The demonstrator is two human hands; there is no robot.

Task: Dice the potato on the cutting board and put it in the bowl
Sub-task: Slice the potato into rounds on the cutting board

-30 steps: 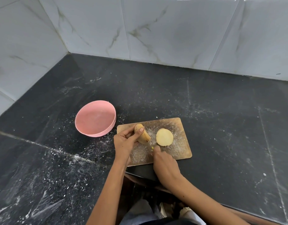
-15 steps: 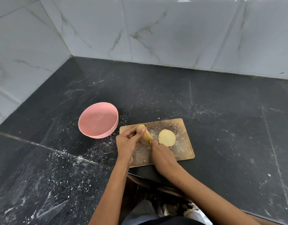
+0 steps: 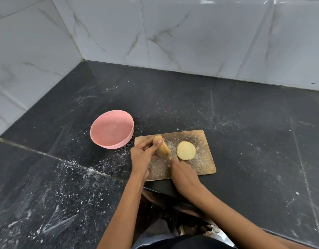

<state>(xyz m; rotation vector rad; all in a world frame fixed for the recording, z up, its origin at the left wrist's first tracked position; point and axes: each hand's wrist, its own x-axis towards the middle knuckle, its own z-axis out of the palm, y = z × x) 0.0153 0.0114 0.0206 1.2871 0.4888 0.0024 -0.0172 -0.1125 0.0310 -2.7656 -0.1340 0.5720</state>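
A wooden cutting board [image 3: 200,164] lies on the black counter. One potato half [image 3: 186,150] rests cut face up on the board's right part. My left hand [image 3: 143,155] grips the other potato half [image 3: 163,148] on the board's left part, thumb on top. My right hand [image 3: 182,174] holds a knife with a yellow handle [image 3: 170,157]; its blade is at the held half's right edge and is mostly hidden. A pink bowl [image 3: 112,129] stands left of the board and looks empty.
The black stone counter [image 3: 245,132] is dusted with white specks. White marble-look wall tiles [image 3: 191,33] close off the back and left sides. The counter's front edge runs just below the board, near my body.
My right hand with the knife has drawn back slightly toward me from the held half. The view has shifted a little. The left hand keeps its grip.
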